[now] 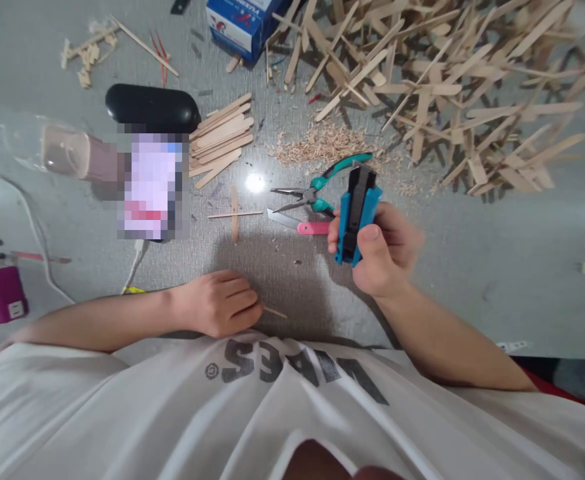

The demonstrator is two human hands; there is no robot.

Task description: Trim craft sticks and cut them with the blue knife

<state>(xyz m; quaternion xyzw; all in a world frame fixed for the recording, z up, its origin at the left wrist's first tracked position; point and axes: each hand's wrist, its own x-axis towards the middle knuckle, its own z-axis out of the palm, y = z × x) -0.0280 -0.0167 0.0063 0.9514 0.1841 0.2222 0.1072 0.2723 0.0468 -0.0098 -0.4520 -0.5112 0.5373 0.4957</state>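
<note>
Gripping blue cutter (355, 217) upright in right hand (385, 257), left hand (219, 303) pinching thin stick (275, 311)

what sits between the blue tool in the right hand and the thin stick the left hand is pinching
Nothing visible does. The blue tool in the right hand is raised; the thin stick juts from the left hand, with only bare grey surface between them.

The scene is lit brightly and evenly from overhead. A small white glare spot (255, 182) is reflected on the grey floor (497, 253), and a soft shadow is cast below it. The edges are bent by wide-angle distortion, the corners are smeared, and one patch (152, 185) is pixelated.
</note>
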